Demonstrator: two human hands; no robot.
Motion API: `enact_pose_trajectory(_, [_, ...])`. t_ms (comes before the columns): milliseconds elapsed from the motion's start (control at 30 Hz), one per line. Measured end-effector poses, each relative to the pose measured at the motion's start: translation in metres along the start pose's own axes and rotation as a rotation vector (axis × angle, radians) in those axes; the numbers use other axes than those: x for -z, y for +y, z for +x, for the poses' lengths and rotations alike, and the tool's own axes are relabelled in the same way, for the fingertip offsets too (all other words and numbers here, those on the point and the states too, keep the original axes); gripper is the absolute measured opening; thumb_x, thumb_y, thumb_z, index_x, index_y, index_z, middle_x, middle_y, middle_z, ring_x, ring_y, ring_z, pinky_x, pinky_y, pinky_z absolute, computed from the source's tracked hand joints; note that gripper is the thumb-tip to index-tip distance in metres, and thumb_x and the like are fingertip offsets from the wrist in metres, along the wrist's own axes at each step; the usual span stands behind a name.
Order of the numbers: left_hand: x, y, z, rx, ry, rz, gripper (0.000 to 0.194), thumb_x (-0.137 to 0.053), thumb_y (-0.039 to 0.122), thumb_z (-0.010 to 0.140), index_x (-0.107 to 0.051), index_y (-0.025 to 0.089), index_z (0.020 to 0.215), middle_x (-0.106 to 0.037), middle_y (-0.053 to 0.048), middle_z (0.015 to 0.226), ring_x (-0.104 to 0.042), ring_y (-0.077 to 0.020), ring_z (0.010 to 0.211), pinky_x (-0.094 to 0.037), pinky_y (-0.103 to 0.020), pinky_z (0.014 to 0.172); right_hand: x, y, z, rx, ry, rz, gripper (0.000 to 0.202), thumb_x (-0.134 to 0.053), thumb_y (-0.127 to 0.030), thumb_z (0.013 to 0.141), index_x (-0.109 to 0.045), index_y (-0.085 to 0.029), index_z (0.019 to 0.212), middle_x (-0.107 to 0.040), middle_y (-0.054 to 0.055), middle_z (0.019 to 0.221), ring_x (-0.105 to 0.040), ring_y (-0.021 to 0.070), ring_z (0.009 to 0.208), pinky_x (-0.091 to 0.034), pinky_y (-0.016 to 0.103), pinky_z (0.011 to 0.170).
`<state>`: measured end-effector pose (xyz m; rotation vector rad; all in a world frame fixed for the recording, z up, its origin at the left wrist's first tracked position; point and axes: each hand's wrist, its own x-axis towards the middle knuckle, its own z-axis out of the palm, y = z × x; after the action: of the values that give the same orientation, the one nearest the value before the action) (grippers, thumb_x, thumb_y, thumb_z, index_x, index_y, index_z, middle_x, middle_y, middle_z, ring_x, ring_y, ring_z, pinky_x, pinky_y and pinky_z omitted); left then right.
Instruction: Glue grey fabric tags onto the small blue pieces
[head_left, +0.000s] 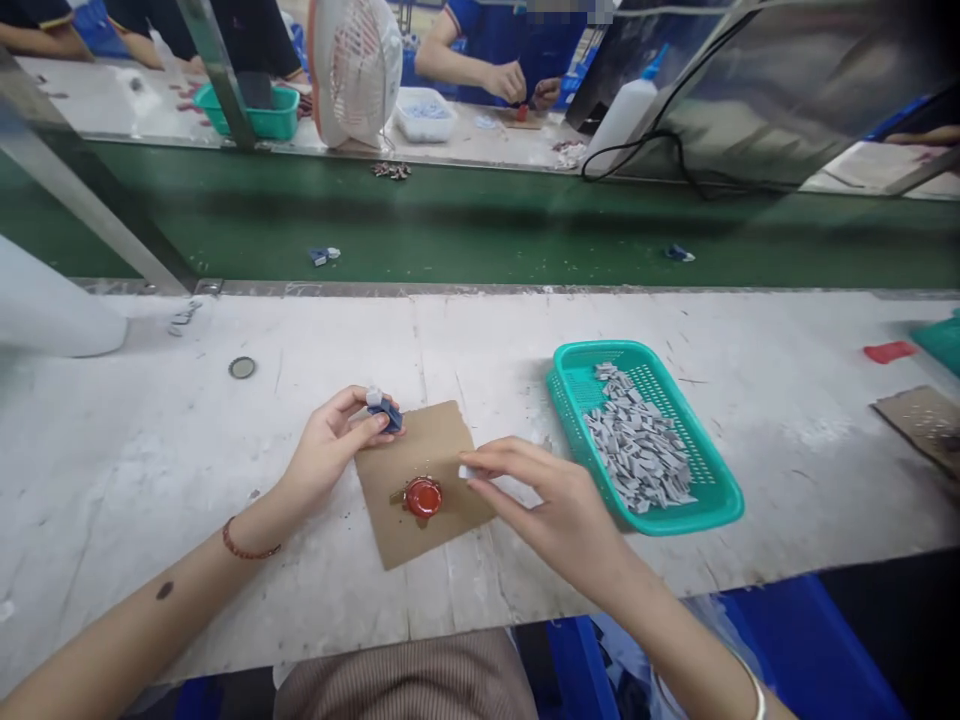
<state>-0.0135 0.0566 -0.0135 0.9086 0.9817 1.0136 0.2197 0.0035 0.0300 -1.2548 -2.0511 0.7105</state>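
My left hand pinches a small dark blue piece with a light grey part on top, above the far left corner of a brown cardboard sheet. Between thumb and fingers of my right hand is a small light grey piece, held over the sheet's right side. A red bottle cap sits on the cardboard between both hands, its inside wet and shiny, with dark stains around it. Right of my right hand stands a green plastic basket with many small grey pieces in it.
A metal bottle cap lies at left, near a white container. Beyond the table edge runs a green belt carrying blue-grey pieces. Across it are a fan, a white bottle and a co-worker's hands.
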Motion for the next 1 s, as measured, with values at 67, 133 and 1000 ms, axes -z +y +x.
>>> enact_pose_trajectory(67, [0.004,-0.007,-0.006,-0.040,0.005,0.020,0.019,-0.076,0.029,0.077,-0.066,0.017,0.087,-0.069,-0.003,0.095,-0.068,-0.0158,0.085,-0.058,-0.027,0.076,-0.014,-0.008,0.000,0.016,-0.068,0.025,0.018,-0.060,-0.012,0.091,-0.069,-0.019,0.104,-0.071,0.005,0.097,-0.068,0.0157,0.088,-0.056,0.026,0.077])
enact_pose_trajectory(133, [0.007,-0.011,-0.009,-0.090,0.007,0.032,0.019,-0.076,0.028,0.076,-0.067,0.017,0.088,-0.071,-0.004,0.094,-0.067,-0.0160,0.086,-0.057,-0.027,0.077,-0.022,-0.011,0.001,0.028,-0.116,0.014,0.016,-0.059,-0.011,0.092,-0.069,-0.019,0.102,-0.070,0.006,0.097,-0.068,0.0158,0.088,-0.056,0.027,0.078])
enact_pose_trajectory(1000, [0.008,-0.022,-0.015,-0.148,-0.130,0.054,0.016,-0.069,0.031,0.083,-0.067,0.016,0.091,-0.073,-0.008,0.097,-0.069,-0.0202,0.095,-0.054,-0.034,0.091,-0.031,-0.024,0.008,-0.052,-0.199,-0.032,0.017,-0.056,-0.016,0.093,-0.072,-0.022,0.096,-0.069,0.006,0.093,-0.067,0.0187,0.086,-0.056,0.033,0.077])
